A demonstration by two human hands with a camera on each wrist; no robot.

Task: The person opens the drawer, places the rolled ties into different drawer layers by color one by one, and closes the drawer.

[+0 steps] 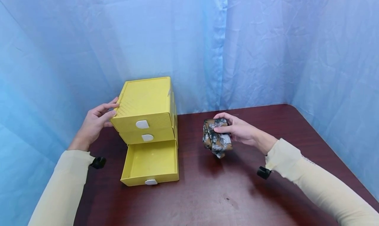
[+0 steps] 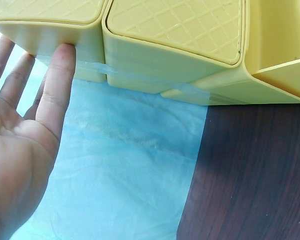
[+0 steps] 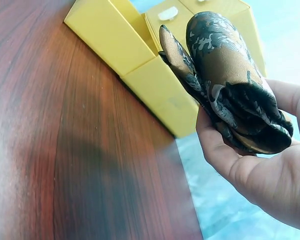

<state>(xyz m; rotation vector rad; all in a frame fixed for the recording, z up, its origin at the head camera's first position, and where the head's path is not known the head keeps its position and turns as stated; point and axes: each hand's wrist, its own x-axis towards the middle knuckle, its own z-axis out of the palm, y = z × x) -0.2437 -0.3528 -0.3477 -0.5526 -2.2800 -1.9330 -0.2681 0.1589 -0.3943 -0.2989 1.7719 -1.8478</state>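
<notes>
A yellow three-drawer cabinet (image 1: 148, 96) stands at the left of the table, its bottom drawer (image 1: 154, 160) pulled out with bare yellow floor showing inside. My left hand (image 1: 99, 119) rests against the cabinet's left side near the top, fingers fairly straight, as the left wrist view also shows on the cabinet's side wall (image 2: 140, 67). To the right of the cabinet, my right hand (image 1: 237, 129) grips a folded camouflage cloth (image 1: 214, 137) above the table. In the right wrist view the cloth (image 3: 222, 65) appears rolled into a bundle, with thumb and fingers around it.
The dark red-brown wooden table (image 1: 189, 203) reaches back to a light blue curtain (image 1: 189, 48) hanging behind and at both sides. The two upper drawers (image 1: 142, 124) are closed, each with a white pull tab.
</notes>
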